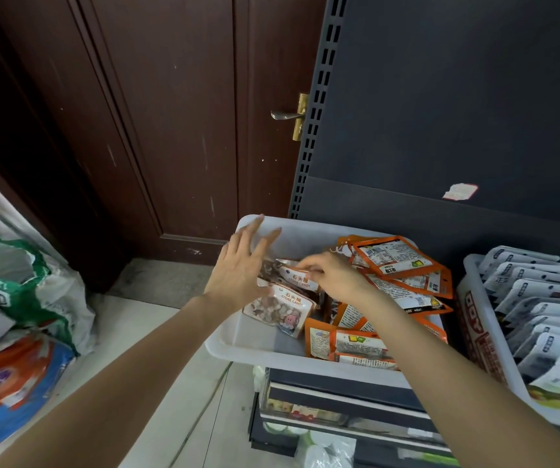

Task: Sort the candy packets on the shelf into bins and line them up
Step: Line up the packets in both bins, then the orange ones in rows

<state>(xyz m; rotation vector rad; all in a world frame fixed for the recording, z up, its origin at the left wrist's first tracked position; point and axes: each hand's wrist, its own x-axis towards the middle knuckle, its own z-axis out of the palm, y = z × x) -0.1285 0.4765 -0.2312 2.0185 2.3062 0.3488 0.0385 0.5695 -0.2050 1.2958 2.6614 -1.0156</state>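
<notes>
A white bin [234, 342] stands on the shelf and holds stone candy packets [277, 307] at its left and several orange packets [396, 265] heaped at its right. My left hand [241, 268] hovers over the bin's left part with fingers spread and straight, its palm against the left side of the stone candy packets. My right hand [336, 273] pinches the top edge of an upright stone candy packet [300, 276]. A second white bin [474, 319] at the right holds a row of white packets [535, 312] lined up.
A dark brown door [157, 130] with a brass handle [288, 114] is behind the bin. The dark shelf back panel [457, 113] rises at right. Plastic bags [25, 309] lie piled on the floor at left. Lower shelves [339, 407] sit beneath the bins.
</notes>
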